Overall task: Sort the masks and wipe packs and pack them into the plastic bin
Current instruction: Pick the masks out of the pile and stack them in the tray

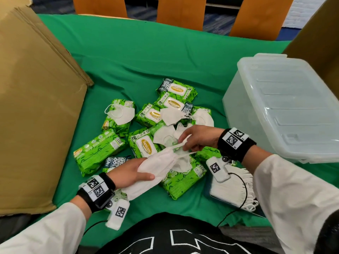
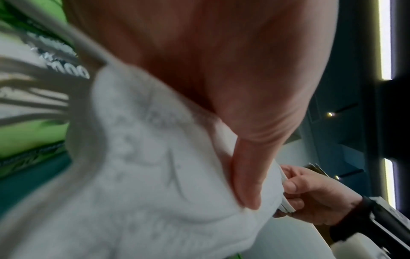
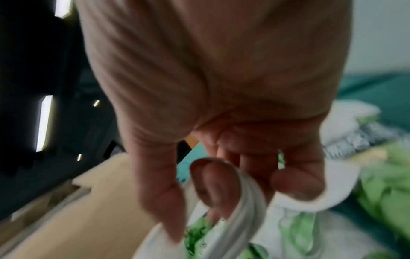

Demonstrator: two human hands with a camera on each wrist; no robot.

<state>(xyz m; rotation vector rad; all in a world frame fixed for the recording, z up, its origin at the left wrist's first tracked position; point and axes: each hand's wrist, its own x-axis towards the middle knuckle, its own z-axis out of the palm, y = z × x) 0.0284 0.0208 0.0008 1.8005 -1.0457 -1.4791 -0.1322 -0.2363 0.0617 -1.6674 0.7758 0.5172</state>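
- Stack of white masks (image 1: 157,166): held above the near side of the pile, long axis from near-left to far-right.
- Left hand (image 1: 126,173): fingers curled round the stack's near-left end.
- Right hand (image 1: 198,138): fingers pinch the ear loops (image 1: 180,144) at the far-right end.
- Wipe packs (image 1: 102,153): green, heaped with loose masks on the green-covered worktop (image 1: 128,52).
- Plastic bin (image 1: 286,107): right, lid on.
- Cardboard box (image 1: 36,107): left.

Right hand (image 3: 213,98) fingers (image 3: 213,182) hook white ear loops (image 3: 250,198); green wipe packs (image 3: 386,189) blurred below.
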